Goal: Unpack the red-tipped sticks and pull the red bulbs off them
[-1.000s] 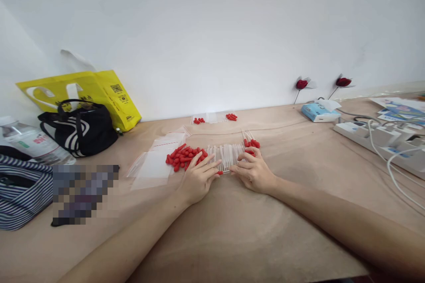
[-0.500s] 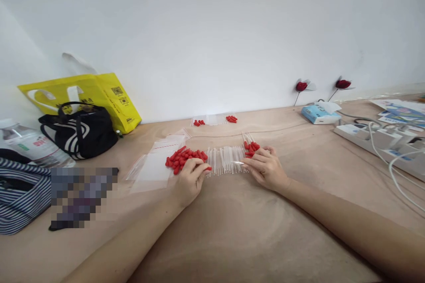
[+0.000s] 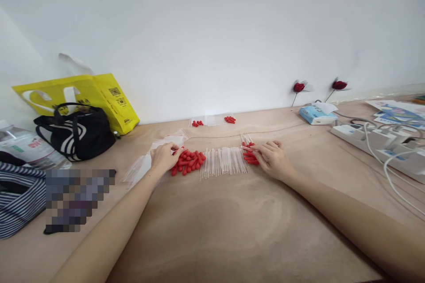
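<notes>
My left hand (image 3: 163,157) is at the left side of a pile of red rubber bulbs (image 3: 190,162), fingers closed in a pinch with a red bulb showing at their tips. To the right of the pile lies a row of thin clear tubes (image 3: 224,161). My right hand (image 3: 274,159) pinches one clear tube (image 3: 246,148), which points left. Under and beside it are tubes with red bulbs on their ends (image 3: 247,158), partly hidden by the fingers.
Clear zip bags (image 3: 141,168) lie left of the pile. Another bag (image 3: 210,120) with red bulbs lies by the wall. A yellow bag (image 3: 121,106), black bag (image 3: 91,135) and large bottle (image 3: 31,150) stand left; tissues (image 3: 317,115) and a power strip (image 3: 348,135) with cables sit right.
My left hand has moved left and away from me, from beside the tubes to the pile's left side. My right hand has shifted slightly, and its tube is tilted differently.
</notes>
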`<action>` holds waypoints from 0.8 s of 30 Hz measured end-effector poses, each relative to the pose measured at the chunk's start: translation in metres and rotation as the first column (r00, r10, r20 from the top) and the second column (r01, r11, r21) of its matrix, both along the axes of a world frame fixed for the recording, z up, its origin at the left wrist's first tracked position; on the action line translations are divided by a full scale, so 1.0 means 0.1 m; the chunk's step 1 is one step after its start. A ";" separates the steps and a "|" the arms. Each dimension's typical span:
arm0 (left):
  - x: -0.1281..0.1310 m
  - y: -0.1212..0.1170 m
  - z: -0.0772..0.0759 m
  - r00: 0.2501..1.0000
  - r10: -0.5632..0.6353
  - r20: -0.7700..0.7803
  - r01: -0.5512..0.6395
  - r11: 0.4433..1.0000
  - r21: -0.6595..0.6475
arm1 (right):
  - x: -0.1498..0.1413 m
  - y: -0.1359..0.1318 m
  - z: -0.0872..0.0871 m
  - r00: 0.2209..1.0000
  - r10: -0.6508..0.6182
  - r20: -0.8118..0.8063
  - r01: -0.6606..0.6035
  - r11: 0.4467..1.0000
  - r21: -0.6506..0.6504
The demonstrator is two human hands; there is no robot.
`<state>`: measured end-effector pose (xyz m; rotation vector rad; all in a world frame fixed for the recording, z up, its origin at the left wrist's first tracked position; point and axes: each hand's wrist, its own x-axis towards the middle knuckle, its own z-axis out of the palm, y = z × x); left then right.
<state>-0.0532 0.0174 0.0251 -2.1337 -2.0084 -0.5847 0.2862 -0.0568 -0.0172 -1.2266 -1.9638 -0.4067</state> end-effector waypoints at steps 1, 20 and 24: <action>0.02 -0.02 0.00 1.000 -0.017 -0.002 0.017 0.997 0.074 | -0.02 0.00 -0.01 1.000 0.005 -0.007 -0.005 1.000 0.020; 0.68 -0.68 -0.23 0.776 -0.628 -0.060 0.618 0.738 0.272 | -0.63 0.13 0.00 0.995 0.012 0.094 -0.010 1.000 -0.025; 0.68 -0.67 -0.24 0.775 -0.629 -0.056 0.621 0.742 0.254 | -0.65 0.08 0.03 0.989 0.046 0.140 -0.038 0.997 -0.065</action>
